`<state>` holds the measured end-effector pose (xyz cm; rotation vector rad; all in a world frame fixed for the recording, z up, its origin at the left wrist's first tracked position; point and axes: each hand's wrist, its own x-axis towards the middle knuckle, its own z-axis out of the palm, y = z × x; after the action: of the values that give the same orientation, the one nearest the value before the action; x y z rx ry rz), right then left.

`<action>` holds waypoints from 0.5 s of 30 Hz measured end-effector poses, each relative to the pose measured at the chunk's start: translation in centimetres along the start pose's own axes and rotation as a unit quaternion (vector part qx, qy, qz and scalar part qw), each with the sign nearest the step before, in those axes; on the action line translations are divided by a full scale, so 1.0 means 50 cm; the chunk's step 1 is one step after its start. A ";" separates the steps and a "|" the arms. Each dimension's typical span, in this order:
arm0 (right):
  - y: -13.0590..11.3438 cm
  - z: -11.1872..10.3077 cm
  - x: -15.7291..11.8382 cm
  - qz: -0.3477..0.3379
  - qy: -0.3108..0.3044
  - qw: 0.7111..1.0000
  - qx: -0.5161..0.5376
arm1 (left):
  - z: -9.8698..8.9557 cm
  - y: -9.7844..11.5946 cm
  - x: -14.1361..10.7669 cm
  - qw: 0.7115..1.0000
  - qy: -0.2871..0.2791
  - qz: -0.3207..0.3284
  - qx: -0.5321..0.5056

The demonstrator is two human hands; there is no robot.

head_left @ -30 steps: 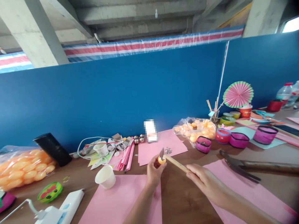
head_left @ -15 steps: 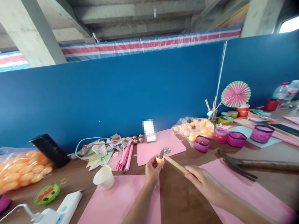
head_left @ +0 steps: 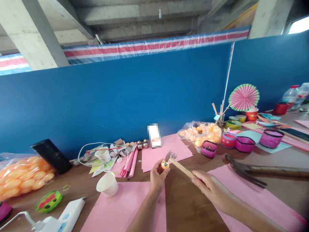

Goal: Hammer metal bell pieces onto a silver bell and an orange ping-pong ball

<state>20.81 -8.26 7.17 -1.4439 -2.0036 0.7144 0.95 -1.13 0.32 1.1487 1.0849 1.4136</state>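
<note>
My left hand (head_left: 158, 177) pinches a small orange ball (head_left: 165, 165) at the middle of the table. Its upward side shows an opening with silvery bits in it. My right hand (head_left: 205, 183) is wrapped around the wooden handle of a small hammer (head_left: 181, 168). The dark metal head of that hammer stands just above the ball; whether it touches the rim I cannot tell. Just beyond it, a little heap of shiny silver pieces (head_left: 173, 156) lies on pink paper (head_left: 147, 159).
A claw hammer (head_left: 248, 170) lies at right near purple fabric cups (head_left: 245, 144). A white cup (head_left: 107, 184) stands left of my hands. Bags of orange balls (head_left: 26, 174) sit left and back right. A power strip (head_left: 69, 214) is front left; a blue partition (head_left: 120, 96) rises behind.
The small hammer's head has lifted and tilted slightly up and right, off the ball's opening, so more of the silvery contents shows. My left hand has barely moved.
</note>
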 end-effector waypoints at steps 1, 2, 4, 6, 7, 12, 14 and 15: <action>-0.002 -0.002 -0.001 -0.002 -0.006 1.000 0.000 | 0.000 0.000 0.000 1.000 -0.009 0.008 0.005; -0.004 -0.003 -0.002 -0.005 -0.010 1.000 0.001 | 0.000 0.001 -0.001 1.000 -0.017 0.015 0.011; -0.006 -0.004 -0.003 -0.012 -0.008 1.000 0.004 | 0.000 0.000 -0.001 0.999 -0.022 0.021 0.027; -0.005 -0.003 -0.003 -0.013 0.000 1.000 0.004 | 0.000 -0.003 -0.001 0.999 -0.015 0.019 0.039; -0.004 -0.002 -0.003 -0.014 0.001 1.000 0.003 | 0.000 -0.005 -0.001 0.999 -0.014 0.019 0.041; 0.001 0.004 -0.002 -0.025 -0.001 1.000 -0.016 | 0.000 -0.015 0.003 0.999 -0.011 0.027 0.030; 0.000 0.003 -0.003 -0.027 0.003 1.000 -0.014 | 0.000 -0.013 0.002 0.999 -0.008 0.024 0.034; -0.001 0.003 -0.003 -0.027 0.005 1.000 -0.012 | -0.001 -0.011 0.002 0.999 -0.009 0.022 0.034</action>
<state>20.72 -8.43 7.08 -1.3993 -2.0414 0.6628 0.98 -0.97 -0.20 1.2397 1.1081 1.4068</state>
